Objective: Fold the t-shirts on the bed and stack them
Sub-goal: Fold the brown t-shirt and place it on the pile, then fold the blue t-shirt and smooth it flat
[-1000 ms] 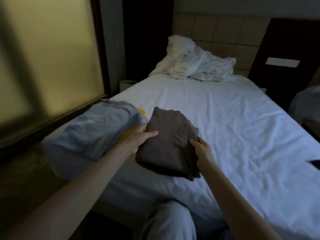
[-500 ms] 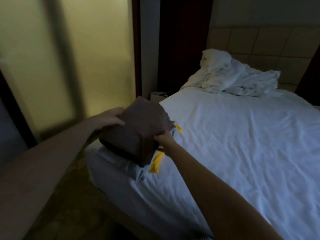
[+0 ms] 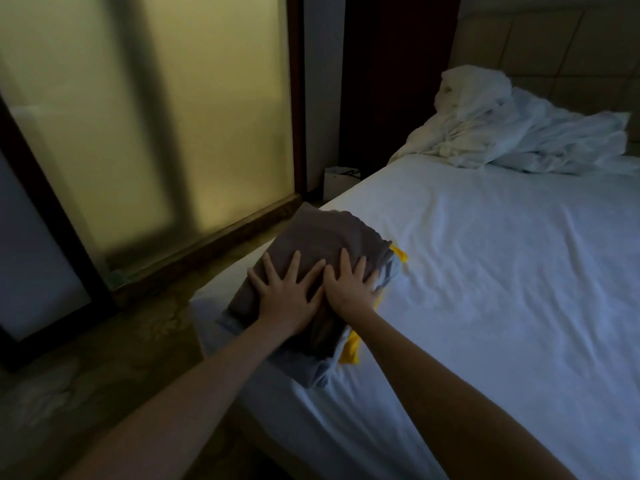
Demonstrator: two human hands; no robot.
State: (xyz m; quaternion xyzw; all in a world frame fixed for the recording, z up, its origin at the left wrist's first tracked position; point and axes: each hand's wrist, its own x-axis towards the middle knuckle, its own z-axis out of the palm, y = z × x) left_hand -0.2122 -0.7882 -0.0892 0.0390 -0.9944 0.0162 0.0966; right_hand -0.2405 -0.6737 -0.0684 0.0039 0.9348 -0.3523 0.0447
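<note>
Stack sits at the near left corner of the bed (image 3: pixel 502 306). Top layer: folded brown t-shirt (image 3: pixel 329 237). Under it: light blue t-shirt (image 3: pixel 311 372). Edges of a yellow t-shirt (image 3: pixel 349 348) stick out on the stack's right side.

Left hand (image 3: pixel 284 299): palm flat on the brown t-shirt, fingers spread; grip loose, nothing clasped. Right hand (image 3: pixel 349 289): just beside the left, also flat on the brown t-shirt, fingers spread; grip likewise clasps nothing.

Crumpled white bedding (image 3: pixel 519 133) lies at the head of the bed, well apart from the stack. Frosted glass panel (image 3: pixel 138 116) stands left of the bed.
</note>
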